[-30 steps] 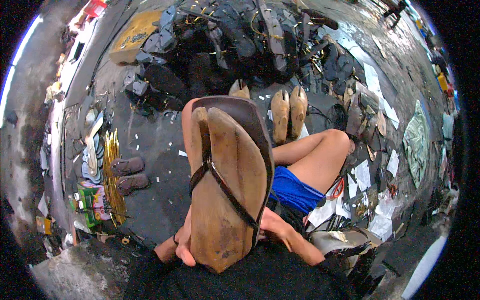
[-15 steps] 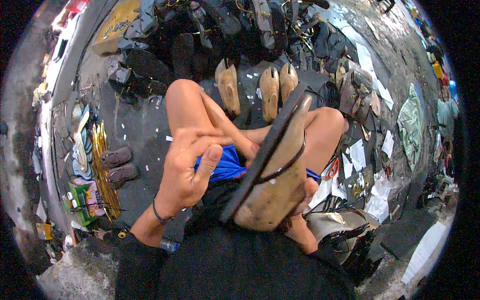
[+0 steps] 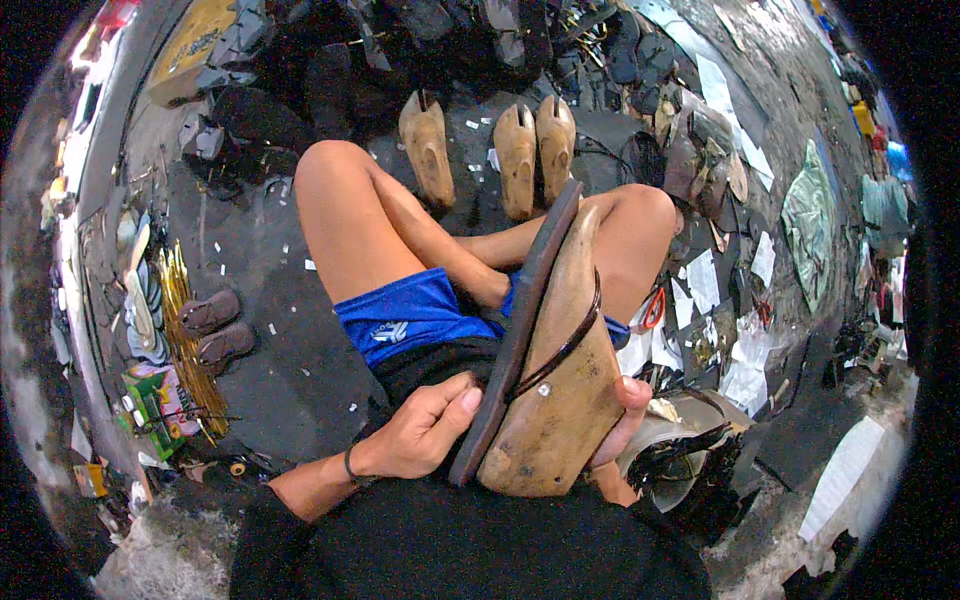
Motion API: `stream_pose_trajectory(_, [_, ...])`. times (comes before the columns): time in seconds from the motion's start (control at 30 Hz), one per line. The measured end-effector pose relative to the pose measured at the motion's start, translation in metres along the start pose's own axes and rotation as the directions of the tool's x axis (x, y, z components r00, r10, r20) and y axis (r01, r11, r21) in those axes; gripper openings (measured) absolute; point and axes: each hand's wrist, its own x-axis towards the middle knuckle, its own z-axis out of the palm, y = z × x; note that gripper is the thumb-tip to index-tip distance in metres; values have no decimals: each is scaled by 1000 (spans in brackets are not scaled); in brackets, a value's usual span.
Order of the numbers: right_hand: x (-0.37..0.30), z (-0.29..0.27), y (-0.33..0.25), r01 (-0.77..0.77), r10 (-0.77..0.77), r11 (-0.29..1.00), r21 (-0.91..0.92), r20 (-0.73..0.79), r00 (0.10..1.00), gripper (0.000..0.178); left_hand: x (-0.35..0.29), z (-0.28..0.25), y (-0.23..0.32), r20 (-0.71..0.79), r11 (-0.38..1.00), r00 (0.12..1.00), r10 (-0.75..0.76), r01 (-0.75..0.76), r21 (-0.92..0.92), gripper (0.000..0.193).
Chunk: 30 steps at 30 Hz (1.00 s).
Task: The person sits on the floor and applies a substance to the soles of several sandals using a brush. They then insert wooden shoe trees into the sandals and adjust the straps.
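Note:
A light-brown wooden shoe last [image 3: 550, 420] stands tilted over my lap, with a dark sandal on it. The sandal's dark sole [image 3: 520, 330] faces left, and its thin brown strap [image 3: 560, 352] crosses the last. My right hand [image 3: 622, 425] grips the last from its right side, thumb in front; the other fingers are mostly hidden behind. At the sole's lower left edge is my left hand [image 3: 425, 430], its fingers curled in and the thumb bent over them. Whatever it pinches, if anything, is hidden.
Three more wooden lasts [image 3: 427, 150] lie ahead of my crossed legs. Dark soles [image 3: 330, 90] are heaped beyond. Brown sandals [image 3: 215, 328] and golden strips [image 3: 185, 330] lie left. Orange-handled scissors [image 3: 653, 308], paper scraps [image 3: 703, 280] and a green cloth [image 3: 808, 225] are right.
My left hand has dropped from open beside the sole to curled at its lower left edge. The last with the sandal has tipped more upright, and the whole view has shifted slightly.

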Motion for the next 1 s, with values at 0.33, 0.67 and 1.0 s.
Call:
stream_pose_trajectory(0.33, [18, 4, 4, -97, -91, 960, 264, 618, 781, 79, -11, -7, -7, 108, 951, 984, -144, 168, -260, 34])
stream_pose_trajectory(0.67, [78, 3, -15, 118, 93, 847, -519, 362, 928, 99, 20, -45, -2, -136, 999, 990, -25, 20, -43, 86])
stream_pose_trajectory(1.0, [117, -37, 70, 256, -29, 402, -879, 267, 963, 99, 18, -51, -84, -297, 995, 953, -53, 24, -101, 72])
